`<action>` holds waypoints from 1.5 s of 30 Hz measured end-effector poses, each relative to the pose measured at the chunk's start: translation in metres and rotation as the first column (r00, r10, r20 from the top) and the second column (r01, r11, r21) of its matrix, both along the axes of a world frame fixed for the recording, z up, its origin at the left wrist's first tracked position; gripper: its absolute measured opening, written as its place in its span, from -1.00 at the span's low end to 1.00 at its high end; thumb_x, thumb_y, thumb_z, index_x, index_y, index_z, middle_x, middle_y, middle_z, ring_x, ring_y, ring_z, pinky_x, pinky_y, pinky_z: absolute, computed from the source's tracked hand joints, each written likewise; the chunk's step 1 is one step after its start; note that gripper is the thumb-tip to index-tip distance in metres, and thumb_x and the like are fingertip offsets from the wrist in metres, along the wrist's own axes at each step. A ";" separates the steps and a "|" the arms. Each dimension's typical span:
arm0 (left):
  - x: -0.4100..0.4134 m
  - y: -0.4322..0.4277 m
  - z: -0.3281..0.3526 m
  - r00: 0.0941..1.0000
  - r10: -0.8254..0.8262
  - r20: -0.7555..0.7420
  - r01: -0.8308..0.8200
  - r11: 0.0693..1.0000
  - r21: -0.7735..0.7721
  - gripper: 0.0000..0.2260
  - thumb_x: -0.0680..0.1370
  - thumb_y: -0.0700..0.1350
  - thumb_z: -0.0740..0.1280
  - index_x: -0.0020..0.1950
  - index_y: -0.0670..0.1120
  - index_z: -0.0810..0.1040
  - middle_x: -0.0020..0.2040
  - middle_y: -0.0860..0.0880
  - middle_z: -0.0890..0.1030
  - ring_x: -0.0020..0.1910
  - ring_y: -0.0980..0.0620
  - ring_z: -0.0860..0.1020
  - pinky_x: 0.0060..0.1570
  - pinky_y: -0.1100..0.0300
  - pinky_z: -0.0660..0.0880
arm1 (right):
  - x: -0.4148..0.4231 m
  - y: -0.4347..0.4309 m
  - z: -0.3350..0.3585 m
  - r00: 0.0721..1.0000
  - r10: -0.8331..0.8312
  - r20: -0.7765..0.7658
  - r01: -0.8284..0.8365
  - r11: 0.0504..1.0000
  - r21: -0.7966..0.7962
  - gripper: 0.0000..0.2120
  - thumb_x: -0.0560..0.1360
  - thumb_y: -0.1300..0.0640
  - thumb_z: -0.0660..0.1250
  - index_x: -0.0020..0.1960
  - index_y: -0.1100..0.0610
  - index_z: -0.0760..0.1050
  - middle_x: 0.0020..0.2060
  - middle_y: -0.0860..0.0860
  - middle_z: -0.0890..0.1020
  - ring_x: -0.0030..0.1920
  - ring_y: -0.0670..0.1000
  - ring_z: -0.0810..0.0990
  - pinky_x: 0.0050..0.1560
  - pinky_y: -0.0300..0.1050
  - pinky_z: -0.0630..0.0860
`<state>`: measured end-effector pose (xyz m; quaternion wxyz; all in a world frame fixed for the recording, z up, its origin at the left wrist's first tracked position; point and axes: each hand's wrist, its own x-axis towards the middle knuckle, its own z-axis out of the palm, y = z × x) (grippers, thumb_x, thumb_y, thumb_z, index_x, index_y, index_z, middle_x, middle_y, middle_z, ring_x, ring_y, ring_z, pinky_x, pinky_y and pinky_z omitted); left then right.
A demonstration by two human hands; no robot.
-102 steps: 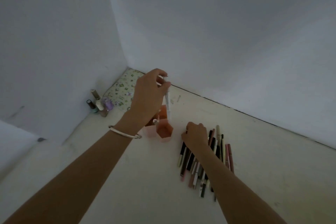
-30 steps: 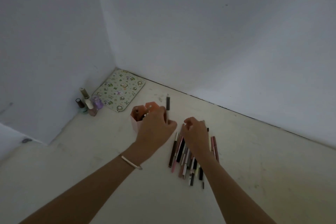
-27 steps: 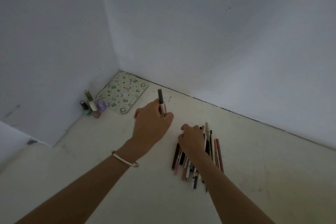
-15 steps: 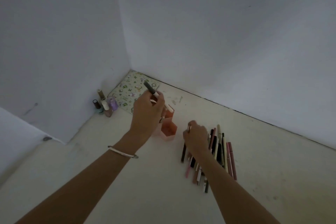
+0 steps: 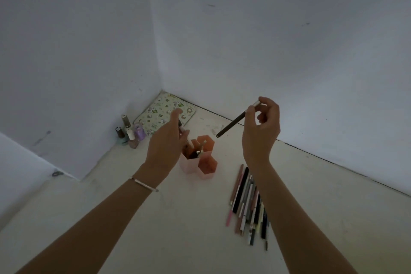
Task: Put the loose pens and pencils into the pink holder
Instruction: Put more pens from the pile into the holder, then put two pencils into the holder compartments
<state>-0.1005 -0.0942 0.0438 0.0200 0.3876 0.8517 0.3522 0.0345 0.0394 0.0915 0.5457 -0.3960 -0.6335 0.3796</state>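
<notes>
Nearest, right of the surface's [image 5: 111,218] middle: loose pens and pencils [image 5: 246,202] in a flat row, side by side and touching, running lengthwise toward the far edge. Right forearm [image 5: 300,218] passing over the row's right side.

On the left wrist: thin metal bangle [image 5: 144,183].

Beyond the row, near the middle of the surface: pink holder [image 5: 207,163], a cluster of hexagonal compartments, upright, apart from the row. Stored pens [image 5: 195,151] standing in the left compartment. Contents of the front-right compartment not discernible.

Left hand [image 5: 166,142] just above the holder's left side, back toward the camera. Thumb and fingers pinching a pen [image 5: 181,128], dark with a pale section, mostly hidden behind the hand. Whether its lower end is inside a compartment cannot be told.

Right hand [image 5: 261,133] raised above the surface, right of the holder. Thumb and forefinger pinching the silver-capped end of a dark pencil [image 5: 231,125], other fingers loosely curled. Pencil slanting down and leftward, free tip in the air near the holder's far-right side, touching nothing.

Along the left edge, against the wall: small bottles [image 5: 129,133], upright, grouped close together.

In the far-left corner: patterned mat [image 5: 160,111], flat on the surface, just beyond the bottles.

Behind: plain white walls [image 5: 266,40].
</notes>
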 end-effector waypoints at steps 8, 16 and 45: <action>0.004 -0.007 -0.019 0.988 -0.080 -0.132 0.088 0.995 0.053 -0.68 0.65 -0.06 0.17 0.32 -0.14 0.52 0.26 -0.10 0.56 0.28 -0.07 0.47 0.29 0.00 0.44 | -0.016 -0.031 -0.024 0.986 0.146 0.075 -0.148 0.988 0.032 -0.78 0.52 0.18 0.32 0.12 -0.04 0.46 -0.15 -0.14 0.56 -0.10 0.01 0.51 -0.03 -0.19 0.47; 0.013 0.014 0.027 0.999 -0.022 0.038 0.007 0.937 0.349 -0.77 0.62 -0.22 0.17 0.22 -0.15 0.53 0.09 -0.02 0.60 0.03 0.08 0.55 0.04 0.17 0.54 | -0.014 -0.050 -0.066 0.786 0.231 0.573 -0.419 0.881 0.221 -0.91 0.46 0.21 0.41 -0.06 0.16 0.66 -0.08 0.01 0.66 0.02 0.08 0.54 0.10 0.09 0.46; 0.153 0.091 -0.098 0.968 -0.093 0.234 0.216 0.785 -0.581 -0.82 0.53 -0.14 0.29 0.09 -0.18 0.48 0.10 -0.15 0.59 0.10 -0.17 0.58 -0.01 0.08 0.50 | 0.146 0.026 -0.082 0.901 -0.030 0.432 0.098 0.986 -0.136 -0.77 0.44 0.39 0.27 -0.04 0.13 0.59 -0.15 -0.06 0.59 -0.12 -0.04 0.53 -0.12 -0.59 0.30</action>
